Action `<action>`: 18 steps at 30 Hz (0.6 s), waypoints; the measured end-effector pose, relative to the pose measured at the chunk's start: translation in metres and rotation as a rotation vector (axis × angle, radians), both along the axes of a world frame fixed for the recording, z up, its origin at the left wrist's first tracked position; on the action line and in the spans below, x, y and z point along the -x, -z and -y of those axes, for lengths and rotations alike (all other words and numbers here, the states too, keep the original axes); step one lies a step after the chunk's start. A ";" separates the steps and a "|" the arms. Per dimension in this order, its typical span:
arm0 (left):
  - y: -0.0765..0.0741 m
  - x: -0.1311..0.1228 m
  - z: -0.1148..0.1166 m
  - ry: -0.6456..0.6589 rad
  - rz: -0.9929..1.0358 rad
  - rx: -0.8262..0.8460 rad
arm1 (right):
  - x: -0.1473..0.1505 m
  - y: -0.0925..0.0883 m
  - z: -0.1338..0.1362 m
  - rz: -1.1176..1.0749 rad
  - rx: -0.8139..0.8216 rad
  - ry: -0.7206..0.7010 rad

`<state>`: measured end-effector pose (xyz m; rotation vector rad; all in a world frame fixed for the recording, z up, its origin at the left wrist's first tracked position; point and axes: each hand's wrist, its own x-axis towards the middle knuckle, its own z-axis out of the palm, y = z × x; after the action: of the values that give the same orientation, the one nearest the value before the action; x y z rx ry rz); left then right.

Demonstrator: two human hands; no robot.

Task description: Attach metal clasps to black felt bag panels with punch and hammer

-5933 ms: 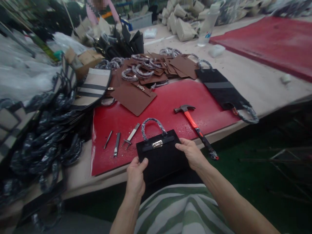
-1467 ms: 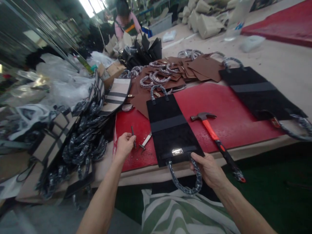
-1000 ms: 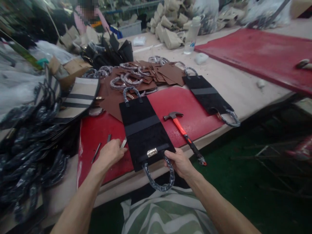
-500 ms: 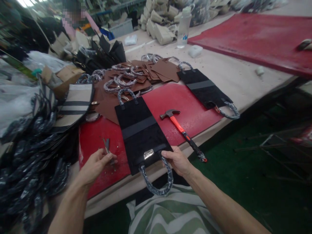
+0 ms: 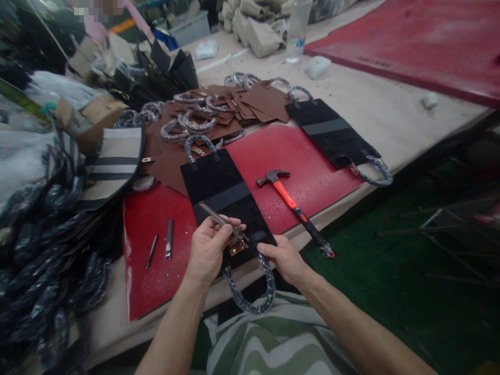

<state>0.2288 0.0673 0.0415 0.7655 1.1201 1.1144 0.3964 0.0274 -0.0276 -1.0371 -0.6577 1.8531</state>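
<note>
My left hand (image 5: 213,242) is closed on a slim metal rod-like tool (image 5: 214,212), held slantwise over the lower end of a black bag panel (image 5: 230,190). Under its fingers a gold-coloured metal clasp (image 5: 237,247) partly shows. With thumb on top, my right hand (image 5: 282,255) pinches the panel's near right edge, beside a plastic-wrapped handle (image 5: 250,297) that hangs over the table edge. Left of the panel, a small metal rod (image 5: 152,251) and a flat metal tool (image 5: 169,239) lie on the red board (image 5: 142,291). A claw hammer (image 5: 291,205) rests to the right.
Brown bag panels (image 5: 265,101) with wrapped handles are piled behind. Another black panel (image 5: 324,133) lies at the right. Stacked wrapped black handles (image 5: 35,234) crowd the left. A water bottle (image 5: 296,36) stands farther back. A person in pink sleeves (image 5: 138,21) is beyond the table.
My left hand has moved right from the board to the clasp with the rod-like tool, uncovering the two tools left there. My right hand keeps its grip on the panel. The view has tilted slightly down.
</note>
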 end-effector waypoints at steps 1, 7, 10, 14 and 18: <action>0.002 -0.008 -0.003 0.015 -0.020 -0.038 | 0.000 0.000 0.000 -0.008 -0.010 -0.010; 0.018 -0.027 -0.021 0.084 -0.082 -0.081 | -0.006 0.000 -0.004 -0.069 -0.119 -0.039; 0.024 -0.026 -0.025 0.075 -0.043 -0.032 | -0.009 0.001 -0.008 -0.078 -0.149 -0.060; 0.021 -0.025 -0.029 0.062 -0.018 0.016 | -0.008 0.004 -0.014 -0.133 -0.159 -0.094; 0.013 -0.026 -0.036 0.049 -0.027 0.066 | -0.005 0.003 -0.018 -0.178 -0.115 -0.089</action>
<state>0.2547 0.1028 0.0281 0.7539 1.1490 1.0236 0.4011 0.0453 -0.0310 -0.7698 -0.7043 1.9345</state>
